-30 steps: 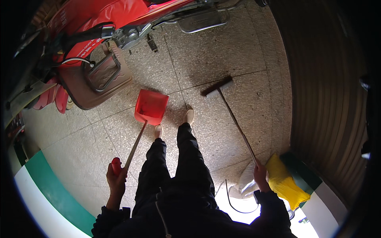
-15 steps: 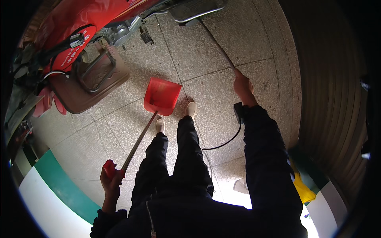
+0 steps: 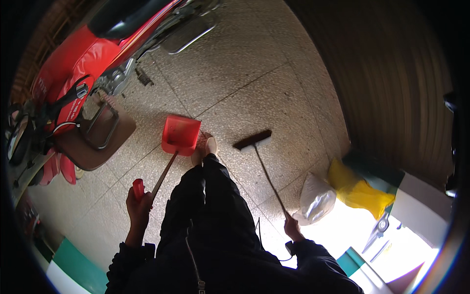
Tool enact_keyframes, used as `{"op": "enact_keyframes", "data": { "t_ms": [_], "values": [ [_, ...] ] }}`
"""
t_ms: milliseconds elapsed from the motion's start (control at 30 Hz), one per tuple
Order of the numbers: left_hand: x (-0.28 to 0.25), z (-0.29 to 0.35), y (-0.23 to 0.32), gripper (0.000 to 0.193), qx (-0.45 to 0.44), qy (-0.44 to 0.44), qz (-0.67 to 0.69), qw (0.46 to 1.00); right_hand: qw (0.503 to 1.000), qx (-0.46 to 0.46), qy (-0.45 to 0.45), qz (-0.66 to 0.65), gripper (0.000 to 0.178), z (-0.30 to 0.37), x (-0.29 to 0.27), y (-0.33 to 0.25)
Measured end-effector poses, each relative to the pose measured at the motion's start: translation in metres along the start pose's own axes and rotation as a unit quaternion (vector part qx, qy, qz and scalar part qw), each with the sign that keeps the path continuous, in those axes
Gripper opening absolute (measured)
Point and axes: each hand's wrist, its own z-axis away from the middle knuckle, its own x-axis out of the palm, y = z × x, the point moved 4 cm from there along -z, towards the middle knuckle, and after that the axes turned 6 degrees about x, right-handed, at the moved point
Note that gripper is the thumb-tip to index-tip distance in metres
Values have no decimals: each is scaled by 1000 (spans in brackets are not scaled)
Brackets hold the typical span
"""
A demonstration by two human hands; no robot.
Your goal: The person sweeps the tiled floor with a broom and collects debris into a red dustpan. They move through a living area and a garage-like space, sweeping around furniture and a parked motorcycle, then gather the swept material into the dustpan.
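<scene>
A red dustpan (image 3: 180, 131) rests on the speckled floor just ahead of my feet. Its long handle rises toward me, and my left hand (image 3: 139, 205) is closed near the top of it, with a red piece showing at the fist. To the right of my feet lies the dark head of a broom (image 3: 252, 140) against the floor. My right hand (image 3: 292, 228) is wrapped round the lower-right end of its thin stick. What lies inside the dustpan is too small to make out.
A red motorcycle (image 3: 93, 59) stands at the upper left. Dark wood-grain panelling (image 3: 377, 73) rises on the right. A pale sack (image 3: 316, 198) and a yellow bag (image 3: 360, 191) lie beside the bright doorway. A small dark coil (image 3: 143, 77) is on the floor near the motorcycle.
My right hand has drawn back toward my body, and the broom head has come out from beside the motorcycle to the floor at my right. The view has turned rightward.
</scene>
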Motion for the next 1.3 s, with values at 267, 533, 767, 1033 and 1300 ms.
{"op": "enact_keyframes", "data": {
  "t_ms": [267,533,767,1033,1300],
  "values": [
    [3,-10,10,18,35,-48,-11,998,983,42,107,-140,37,106,8,7],
    [17,-20,22,23,51,-65,-24,996,992,29,108,-65,42,-21,-88,-108],
    [48,-29,36,32,46,-28,-11,998,988,-78,129,46,50,-187,-244,-288],
    [126,-44,83,43,-34,19,-37,999,981,-131,123,70,52,-340,-320,-355],
    [205,-89,155,32,-21,30,-63,997,1000,5,-8,15,55,-315,-261,-51]
  ]
}}
